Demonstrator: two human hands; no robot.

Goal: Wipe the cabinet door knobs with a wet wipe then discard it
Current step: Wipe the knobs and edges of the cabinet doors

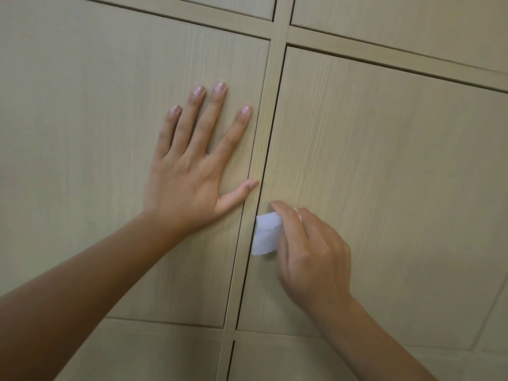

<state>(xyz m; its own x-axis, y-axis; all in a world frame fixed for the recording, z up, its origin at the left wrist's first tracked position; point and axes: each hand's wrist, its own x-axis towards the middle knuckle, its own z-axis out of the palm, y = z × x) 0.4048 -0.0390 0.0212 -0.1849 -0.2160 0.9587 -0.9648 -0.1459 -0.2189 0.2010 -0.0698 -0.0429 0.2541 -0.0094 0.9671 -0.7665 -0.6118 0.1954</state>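
Right hand [310, 248] – fingers curled, gripping white wet wipe [266, 234] at door edge | left hand [192, 166] – flat, fingers spread, pressing left cabinet door [82, 133]

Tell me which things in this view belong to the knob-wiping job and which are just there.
Part of the job:
- wet wipe, pinched in the right hand
- right door, where the wipe is working near its left edge; no knob is visible
- left hand, pressed flat on the left door

Just there:
- upper doors
- lower doors
- frame strip between the doors
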